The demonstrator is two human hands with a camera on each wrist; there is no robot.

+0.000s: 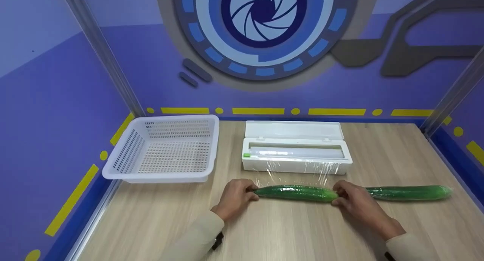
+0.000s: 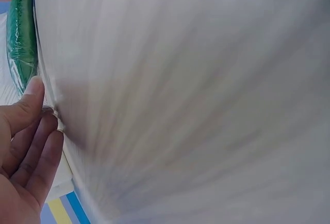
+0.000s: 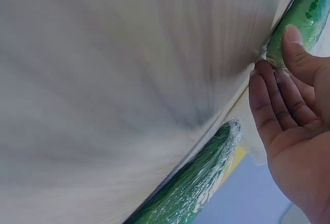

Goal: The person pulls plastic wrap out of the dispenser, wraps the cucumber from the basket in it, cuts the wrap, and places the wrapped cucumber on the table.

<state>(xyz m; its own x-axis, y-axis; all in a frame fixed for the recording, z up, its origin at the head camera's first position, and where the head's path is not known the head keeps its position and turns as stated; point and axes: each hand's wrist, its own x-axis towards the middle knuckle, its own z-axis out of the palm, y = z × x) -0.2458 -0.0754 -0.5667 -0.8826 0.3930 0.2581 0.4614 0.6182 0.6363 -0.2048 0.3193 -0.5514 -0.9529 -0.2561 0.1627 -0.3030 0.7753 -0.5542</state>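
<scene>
A green cucumber (image 1: 295, 193) lies crosswise on the table, with shiny cling film (image 1: 323, 173) over it that stretches back to a white wrap dispenser (image 1: 295, 166). At its left tip my left hand (image 1: 236, 198) pinches the cucumber end and the film, thumb against the tip in the left wrist view. The paler right end is held by my right hand (image 1: 355, 200), its thumb on the cucumber and its fingers curled below. A second cucumber (image 1: 412, 193), wrapped in film, lies to the right, just beyond the right hand, which hides its near end.
The dispenser's lid (image 1: 295, 130) stands raised, showing the film roll (image 1: 298, 152) inside. A white perforated basket (image 1: 160, 175) sits at the back left. Behind the wooden table (image 1: 287, 230) rises a purple wall (image 1: 143, 72), with side panels left and right.
</scene>
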